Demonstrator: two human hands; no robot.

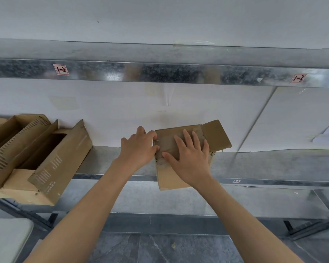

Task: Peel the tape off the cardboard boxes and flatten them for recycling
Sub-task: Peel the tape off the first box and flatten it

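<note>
A small brown cardboard box [171,177] lies at the front edge of a metal shelf, overhanging it, with one flap [216,135] open at the far right. Clear tape [166,141] runs across its top. My right hand [190,158] lies flat on the top with fingers spread, pressing the box down. At the box's left edge my left hand [139,147] has its fingertips curled on the tape end; the grip itself is partly hidden.
Several larger opened cardboard boxes [46,162] lie at the left of the metal shelf [110,160]. A white panel [292,118] leans at the back right. An upper shelf rail [160,73] carries labels. Below are another shelf level and a grey floor [160,247].
</note>
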